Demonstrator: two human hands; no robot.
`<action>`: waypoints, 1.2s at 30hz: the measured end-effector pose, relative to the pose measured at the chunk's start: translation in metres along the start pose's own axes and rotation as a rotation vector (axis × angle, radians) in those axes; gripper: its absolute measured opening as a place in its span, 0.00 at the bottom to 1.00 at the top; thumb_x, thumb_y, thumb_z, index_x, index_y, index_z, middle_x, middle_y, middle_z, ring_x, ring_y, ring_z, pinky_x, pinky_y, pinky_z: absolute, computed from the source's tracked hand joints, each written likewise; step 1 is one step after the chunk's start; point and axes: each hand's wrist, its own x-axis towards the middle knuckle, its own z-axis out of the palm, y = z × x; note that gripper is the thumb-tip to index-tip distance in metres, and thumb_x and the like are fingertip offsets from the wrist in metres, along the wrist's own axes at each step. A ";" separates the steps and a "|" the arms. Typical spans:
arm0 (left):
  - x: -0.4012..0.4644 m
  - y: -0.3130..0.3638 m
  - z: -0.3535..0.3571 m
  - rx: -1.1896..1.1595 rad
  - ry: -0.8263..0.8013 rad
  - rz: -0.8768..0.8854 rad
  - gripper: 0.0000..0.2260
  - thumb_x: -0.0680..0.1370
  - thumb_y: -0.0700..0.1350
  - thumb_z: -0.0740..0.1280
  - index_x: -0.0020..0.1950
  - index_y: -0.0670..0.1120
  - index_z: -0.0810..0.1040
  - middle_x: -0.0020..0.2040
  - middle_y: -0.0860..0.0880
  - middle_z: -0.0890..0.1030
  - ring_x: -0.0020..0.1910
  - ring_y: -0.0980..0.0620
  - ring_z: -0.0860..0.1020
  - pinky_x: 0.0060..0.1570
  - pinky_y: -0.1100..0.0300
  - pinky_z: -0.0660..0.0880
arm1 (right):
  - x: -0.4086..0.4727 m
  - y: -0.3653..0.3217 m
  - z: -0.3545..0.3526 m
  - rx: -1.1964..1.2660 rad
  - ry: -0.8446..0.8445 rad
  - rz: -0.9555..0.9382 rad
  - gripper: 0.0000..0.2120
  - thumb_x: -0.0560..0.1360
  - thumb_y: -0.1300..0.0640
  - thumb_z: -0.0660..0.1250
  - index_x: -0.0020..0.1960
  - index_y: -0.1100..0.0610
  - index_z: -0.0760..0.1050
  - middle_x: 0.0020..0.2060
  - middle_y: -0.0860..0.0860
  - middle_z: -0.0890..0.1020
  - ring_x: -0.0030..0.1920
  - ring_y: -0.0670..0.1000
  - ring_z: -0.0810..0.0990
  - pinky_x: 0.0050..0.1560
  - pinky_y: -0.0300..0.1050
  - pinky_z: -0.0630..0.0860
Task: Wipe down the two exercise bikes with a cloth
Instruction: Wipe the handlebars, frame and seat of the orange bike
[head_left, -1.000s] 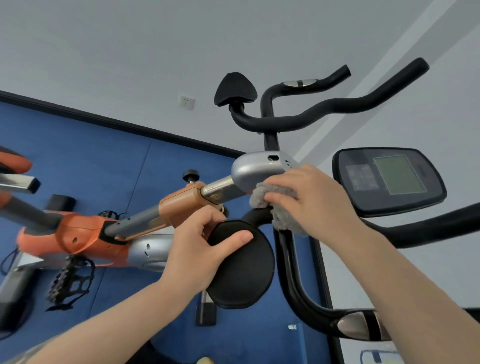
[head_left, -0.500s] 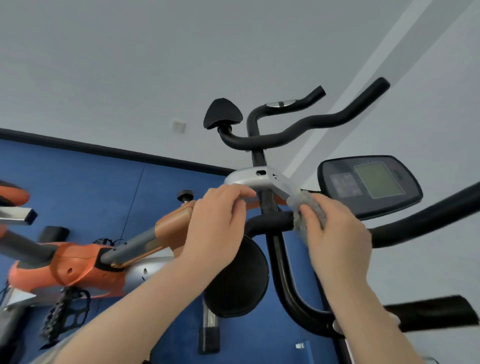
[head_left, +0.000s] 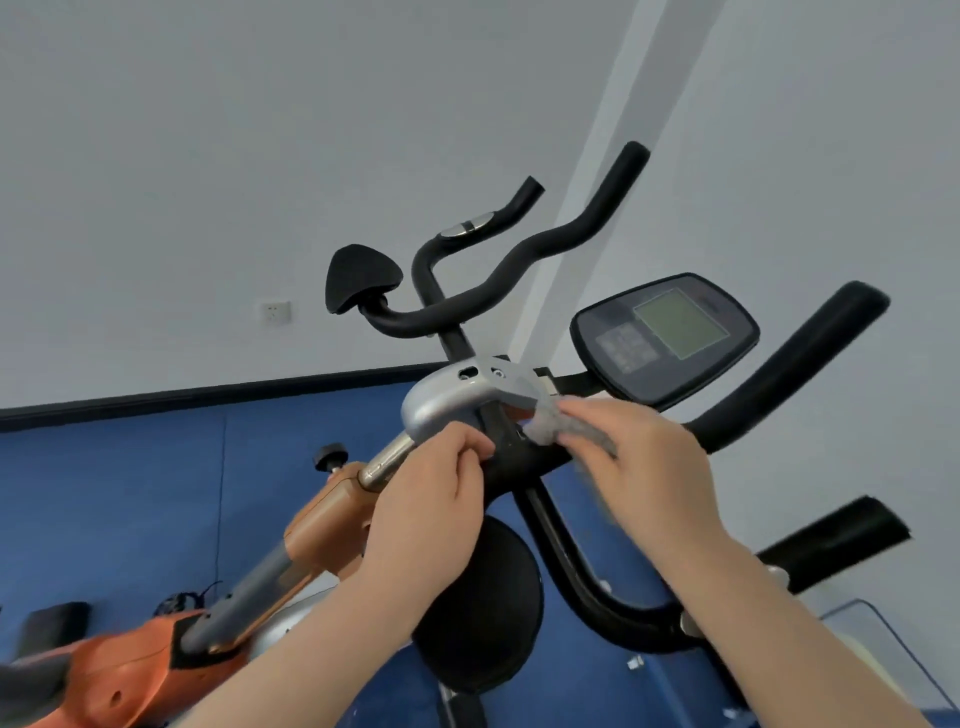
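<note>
An orange and silver exercise bike (head_left: 322, 519) rises from lower left toward the centre, ending in a silver bracket (head_left: 447, 397) and black handlebars (head_left: 524, 260). My left hand (head_left: 431, 514) grips the black bar just under that bracket, beside the chrome post (head_left: 384, 462). A grey fluffy cloth (head_left: 566, 426) is pinched in my right hand (head_left: 649, 467) and pressed against the bracket's right end. A black console with a green screen (head_left: 670, 332) sits right of it, with thick black handlebars (head_left: 795, 364) of the nearer bike.
A round black pad (head_left: 483, 613) hangs below my hands. The floor is blue matting (head_left: 130, 509) meeting a white wall with a socket (head_left: 275, 312). A black pad (head_left: 363, 283) tops the far handlebar. A black grip (head_left: 841, 540) juts in at right.
My left hand left the round pad and took hold of the bar under the bracket. My right hand carried the cloth rightward to the bracket's right end. The view tilted.
</note>
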 end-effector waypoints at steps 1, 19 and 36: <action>0.001 0.000 0.000 -0.005 -0.009 0.016 0.10 0.82 0.42 0.58 0.53 0.52 0.77 0.43 0.58 0.79 0.42 0.60 0.76 0.38 0.69 0.72 | 0.001 0.005 -0.007 0.009 0.120 0.088 0.13 0.75 0.56 0.71 0.58 0.48 0.81 0.49 0.44 0.84 0.50 0.48 0.81 0.48 0.41 0.74; 0.000 -0.011 0.001 -0.147 -0.080 0.005 0.13 0.81 0.41 0.57 0.52 0.61 0.72 0.31 0.56 0.76 0.25 0.63 0.72 0.27 0.69 0.69 | -0.028 -0.008 -0.003 0.007 -0.072 0.019 0.14 0.74 0.54 0.71 0.59 0.46 0.80 0.53 0.39 0.82 0.53 0.41 0.79 0.54 0.37 0.75; -0.003 -0.020 0.005 -0.144 -0.065 0.046 0.10 0.78 0.51 0.54 0.51 0.64 0.72 0.34 0.56 0.73 0.28 0.60 0.73 0.29 0.68 0.63 | -0.068 -0.019 0.007 0.039 -0.237 0.197 0.16 0.77 0.53 0.68 0.62 0.40 0.77 0.60 0.34 0.77 0.59 0.32 0.72 0.59 0.23 0.65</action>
